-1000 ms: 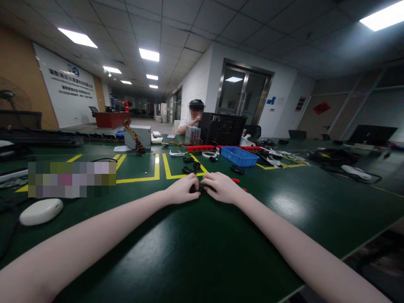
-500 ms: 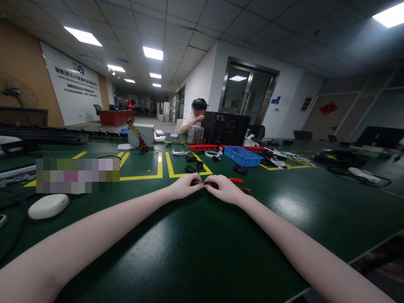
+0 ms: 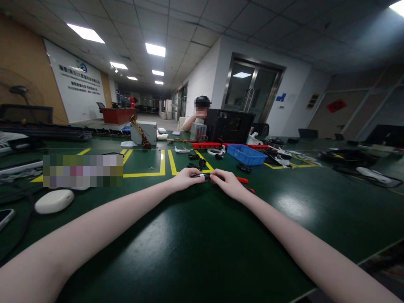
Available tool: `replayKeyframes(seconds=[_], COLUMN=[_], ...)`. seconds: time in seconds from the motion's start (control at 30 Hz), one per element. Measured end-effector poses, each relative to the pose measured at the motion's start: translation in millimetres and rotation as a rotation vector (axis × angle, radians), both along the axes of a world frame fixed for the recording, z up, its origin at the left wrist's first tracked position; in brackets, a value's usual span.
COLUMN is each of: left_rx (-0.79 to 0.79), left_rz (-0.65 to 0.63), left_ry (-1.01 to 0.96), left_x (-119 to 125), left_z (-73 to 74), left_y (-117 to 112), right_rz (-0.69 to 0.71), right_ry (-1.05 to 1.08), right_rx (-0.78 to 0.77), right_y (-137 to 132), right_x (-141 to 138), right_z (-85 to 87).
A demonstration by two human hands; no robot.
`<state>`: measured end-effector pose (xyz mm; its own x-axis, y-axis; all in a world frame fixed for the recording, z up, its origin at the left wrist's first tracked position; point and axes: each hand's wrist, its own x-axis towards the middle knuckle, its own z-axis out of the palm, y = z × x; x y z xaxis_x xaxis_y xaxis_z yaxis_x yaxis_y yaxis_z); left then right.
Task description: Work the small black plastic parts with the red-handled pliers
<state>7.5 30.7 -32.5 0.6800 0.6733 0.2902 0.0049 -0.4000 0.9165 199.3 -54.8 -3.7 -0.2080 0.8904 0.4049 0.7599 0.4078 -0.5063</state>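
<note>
My left hand [image 3: 185, 179] is closed, with thumb and fingers on a slim black cable-like piece [image 3: 205, 176] that carries a white label. My right hand [image 3: 226, 182] pinches the other end of this piece, just above the green table. The fingers cover much of it, so its full shape is hidden. Past my right hand stick out two red handles [image 3: 242, 180], like those of pliers; the rest is behind the hand. Several black coiled cables [image 3: 198, 160] lie just beyond my fingers, and another black coil [image 3: 244, 168] is farther right.
A blue tray [image 3: 246, 155] stands behind my right hand. Farther back are a black computer case [image 3: 229, 126], a power supply [image 3: 148, 134] with coloured wires, and a seated person [image 3: 191, 122]. A white rounded device [image 3: 54, 201] lies at the left on the green table [image 3: 202, 252].
My fingers have shifted on the black piece, and its white label now shows between my hands. The view has moved slightly; the things on the table stay put.
</note>
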Motion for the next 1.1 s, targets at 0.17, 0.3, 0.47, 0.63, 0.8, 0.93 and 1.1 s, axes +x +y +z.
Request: replayKeyframes(seconds=[0.17,0.3,0.47,0.63,0.8,0.93,1.1], left_rx=[-0.184,-0.208,-0.194,-0.177,-0.181,-0.178,-0.113], left_rz=[0.035,0.044,0.029,0.025,0.065,0.067,0.075], left_ry=[-0.052,-0.017,-0.013,-0.033,-0.078,-0.089,-0.076], left_x=[-3,-5,-4,-4,-3,-3,-3], left_z=[6.8,11.1,8.4,6.5,6.1,6.4,5.5], left_y=[-5,-7,-6,-5,-4,-4,-3], right_rz=[0.015,0.052,0.067,0.101,0.174,0.212,0.188], right_ry=[-0.023,-0.069,-0.158,-0.263,-0.297,-0.299,-0.372], right_rx=[0.019,0.032,0.047,0.060,-0.010,-0.053,-0.067], right_y=[2,4,4,1,-3,-2,-2], right_x=[4,6,7,3,-4,-7,-14], right_z=[-3.7,-7.2,-7.0,-2.2,5.6,6.2,4.7])
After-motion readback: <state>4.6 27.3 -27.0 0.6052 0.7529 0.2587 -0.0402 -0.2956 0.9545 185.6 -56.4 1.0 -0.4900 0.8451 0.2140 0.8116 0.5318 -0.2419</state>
